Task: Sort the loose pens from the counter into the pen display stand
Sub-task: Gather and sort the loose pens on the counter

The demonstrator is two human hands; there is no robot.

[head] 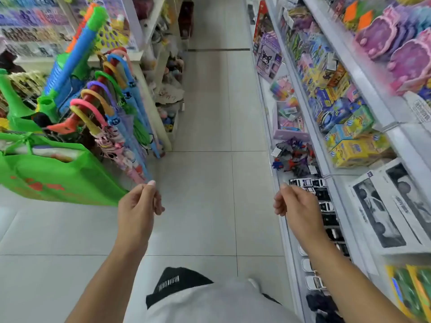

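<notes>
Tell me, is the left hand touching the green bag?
Apart. The head view shows the left hand held over bare floor tiles, with a strip of floor between its knuckles and the green bag.

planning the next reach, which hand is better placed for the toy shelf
Right. The right hand hangs beside the toy shelf, apparently empty; the left hand is across the aisle by the umbrellas. No pens visible.

A bright green tote bag (53, 176) with orange print sits near left. Beside it, children's umbrellas (112, 108) show pink, yellow, purple, green and blue curved handles. The floor tiles (205, 127) are pale grey. On the right, white shelves (363, 73) carry purple-and-pink toys (396, 43), yellow boxes (356, 148) and black-and-white car boxes (384, 206).
</notes>
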